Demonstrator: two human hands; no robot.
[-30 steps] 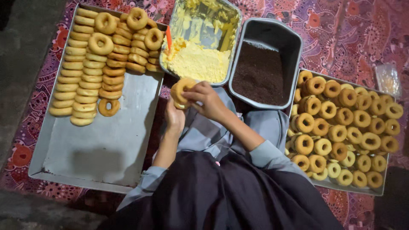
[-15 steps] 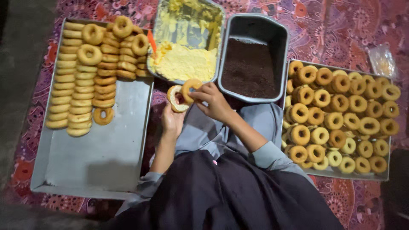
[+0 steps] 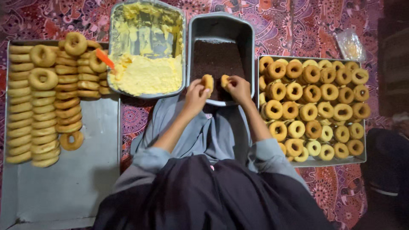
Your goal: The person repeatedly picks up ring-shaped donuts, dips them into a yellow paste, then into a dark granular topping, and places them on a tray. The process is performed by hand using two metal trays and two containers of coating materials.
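The left hand (image 3: 195,96) and right hand (image 3: 239,88) each pinched one doughnut half (image 3: 207,81), fingers clamped on it, above the pan (image 3: 220,26) of dark sprinkles.

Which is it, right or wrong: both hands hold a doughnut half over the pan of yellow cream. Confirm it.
Wrong in one respect. The head view shows the left hand and right hand each holding a doughnut half, but over the deep pan of dark brown crumbs, not over the pan of yellow cream, which sits beside it on the person's left.
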